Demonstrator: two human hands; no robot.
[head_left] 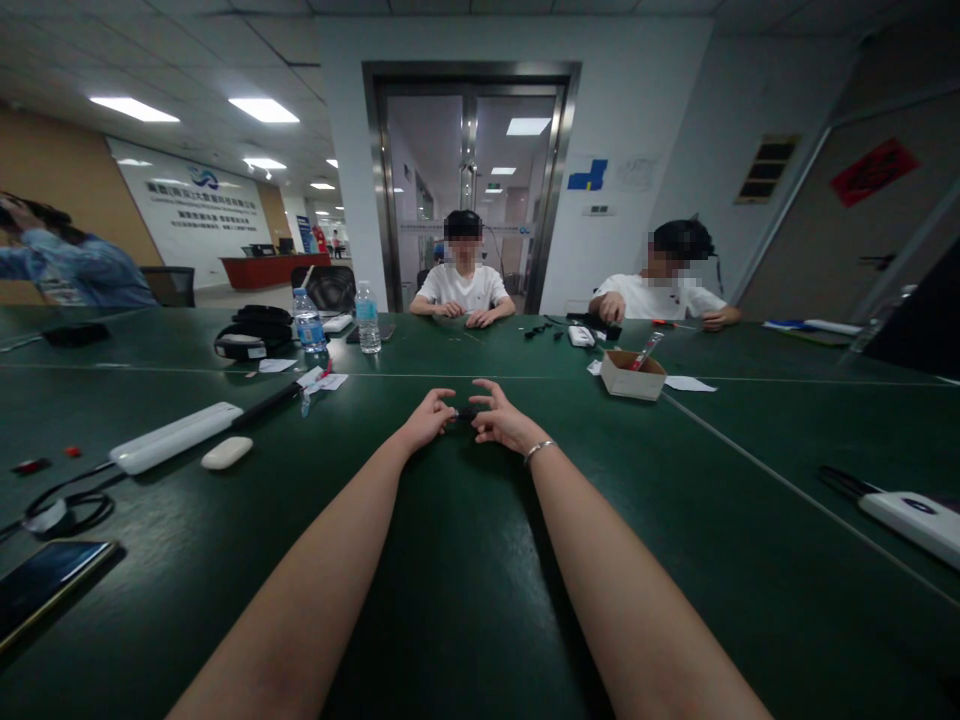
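Note:
Both my arms reach forward over a dark green table (480, 560). My left hand (429, 416) and my right hand (501, 416) meet at the table's middle, fingers pinched on a small black object (465, 411) held between them. Most of that object is hidden by my fingers, and its shape is too small to make out. A thin bracelet circles my right wrist.
A small cardboard box (632, 375) with a red-tipped tool stands to the right. On the left lie a white power strip (174, 436), a white oval case (226, 452), a phone (45, 582), black cables and two water bottles (367, 318). Two people sit across the table; another is at far left.

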